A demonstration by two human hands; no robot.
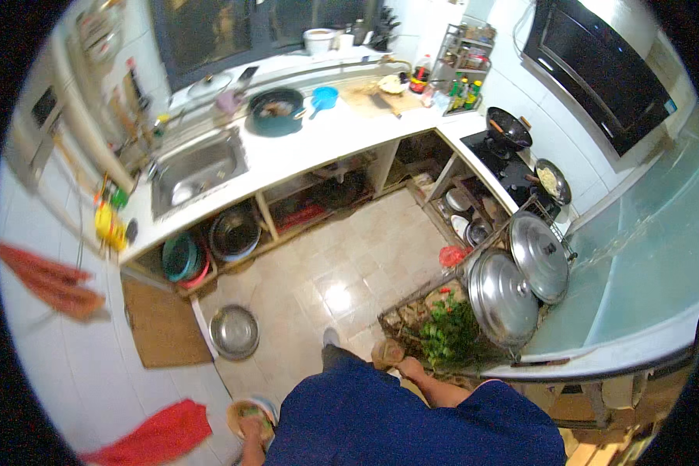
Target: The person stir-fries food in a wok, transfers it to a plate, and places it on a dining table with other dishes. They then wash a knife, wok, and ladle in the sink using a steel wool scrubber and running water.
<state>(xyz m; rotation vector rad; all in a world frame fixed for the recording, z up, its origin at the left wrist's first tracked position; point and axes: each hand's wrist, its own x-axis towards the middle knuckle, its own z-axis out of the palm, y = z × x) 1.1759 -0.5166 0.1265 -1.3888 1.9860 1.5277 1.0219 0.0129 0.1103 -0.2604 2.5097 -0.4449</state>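
Note:
My left hand is low at the left, over a round tan container with something green inside. A pale blue-white rim shows behind that container. Blur hides whether my fingers grip the container or its contents. On the other side of my dark blue top, my right hand has its fingers closed at the edge of a small brown rounded object, too blurred to name. Leafy green vegetables with red bits lie just beyond this hand, beside the glass partition. A metal basin sits on the floor ahead.
A white counter bends around the far side, with a steel sink, a dark green pot and a cleaver. Two pans stand on the black hob. Large steel lids lean at the right. A red cloth hangs left.

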